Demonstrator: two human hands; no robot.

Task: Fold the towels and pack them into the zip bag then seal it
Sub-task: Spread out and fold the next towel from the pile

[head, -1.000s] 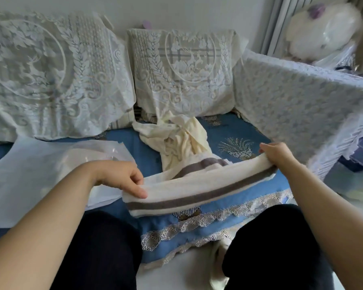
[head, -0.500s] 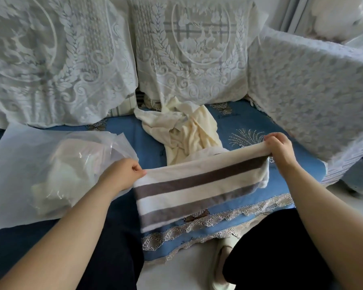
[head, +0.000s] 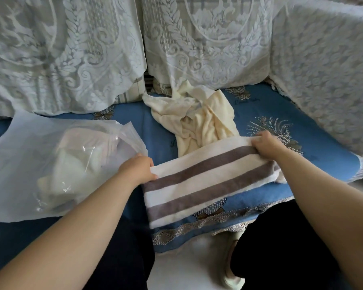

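A white towel with brown stripes [head: 199, 183] lies folded on the blue sofa seat [head: 314, 155], its lower edge hanging over the front. My left hand [head: 137, 169] pinches its upper left corner. My right hand [head: 267, 146] grips its upper right edge. Behind it a crumpled cream towel [head: 199, 120] lies loose on the seat. A clear zip bag [head: 57, 162] lies to the left with a pale folded towel inside; its mouth faces the striped towel.
Lace-covered back cushions [head: 208, 38] stand behind the seat and a lace-covered armrest [head: 327, 76] closes the right side. My knees in dark trousers [head: 281, 248] are below the seat's lace trim. A light shoe [head: 231, 266] shows on the floor.
The striped towel has gone from a raised narrow band to a wider folded panel laid down on the seat. Both hands lowered with it and the view tilted down.
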